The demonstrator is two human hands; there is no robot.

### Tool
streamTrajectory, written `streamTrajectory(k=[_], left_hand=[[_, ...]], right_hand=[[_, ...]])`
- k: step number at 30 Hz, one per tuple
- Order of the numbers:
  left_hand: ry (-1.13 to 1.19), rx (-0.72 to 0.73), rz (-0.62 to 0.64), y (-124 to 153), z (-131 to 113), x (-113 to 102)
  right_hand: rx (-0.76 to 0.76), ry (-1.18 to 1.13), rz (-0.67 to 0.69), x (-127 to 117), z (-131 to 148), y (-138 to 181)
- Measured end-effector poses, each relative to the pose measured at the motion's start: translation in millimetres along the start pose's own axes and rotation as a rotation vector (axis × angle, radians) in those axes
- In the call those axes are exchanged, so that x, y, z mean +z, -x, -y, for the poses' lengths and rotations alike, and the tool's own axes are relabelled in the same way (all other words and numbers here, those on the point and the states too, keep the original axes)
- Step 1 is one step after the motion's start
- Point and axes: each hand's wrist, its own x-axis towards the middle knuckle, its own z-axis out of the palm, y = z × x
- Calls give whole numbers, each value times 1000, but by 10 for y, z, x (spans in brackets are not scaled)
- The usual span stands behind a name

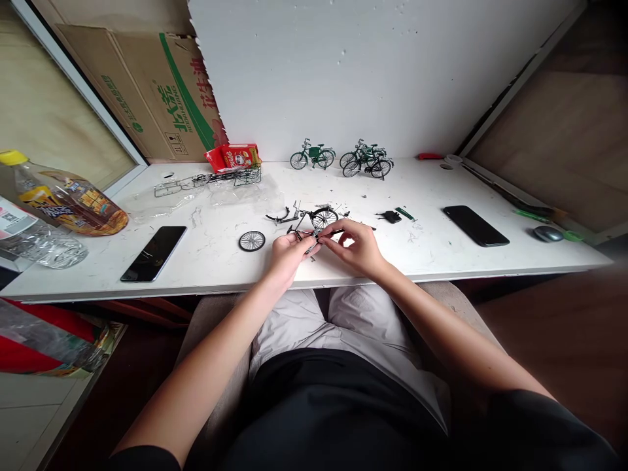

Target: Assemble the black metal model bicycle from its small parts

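Note:
Near the table's front edge, my left hand [288, 256] pinches a small dark and silver model bicycle part [311, 247]. From the other side, the closed thumb and fingers of my right hand [357, 247] meet at the same part, whose exact kind is too small to make out. Just beyond my fingertips lies a partly built black toy bicycle [324, 216] with one wheel on it. A loose spoked wheel [252, 241] rests flat to the left of my left hand. Near the bicycle's far left end is a curved black piece [278, 216], perhaps a mudguard.
Green toy bicycles [313, 156] and a black one [367, 163] stand at the back. Black sprues [210, 179] and a red packet [234, 157] lie left. Phones [154, 254] [475, 226] flank the work area. Bottles [73, 201] lie far left; small green pieces [405, 214] lie right.

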Motion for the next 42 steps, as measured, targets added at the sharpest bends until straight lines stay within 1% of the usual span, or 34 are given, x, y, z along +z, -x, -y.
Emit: streamTrajectory(k=[4,10,15,21,28,36,42], left_hand=[[-8,-2,6,0,2,-1],[-28,6,-10,9,12,14],[-63,7,-37,30,4,57],[-82,9,-30,55,2,82],[-84,2,-29,72,0,97],[-65,-12,-34,79,-12,107],[-57,-13,-33,49,-14,71]], right_hand=[[-48,29,1,12,20,4],[-28,43,-54,59,37,40],[-53,66,-54,101,36,60],[-31,106,-110,157,31,88],[-11,120,-90,152,26,85],[22,103,-95,153,47,77],[9,92,-70,126,83,64]])
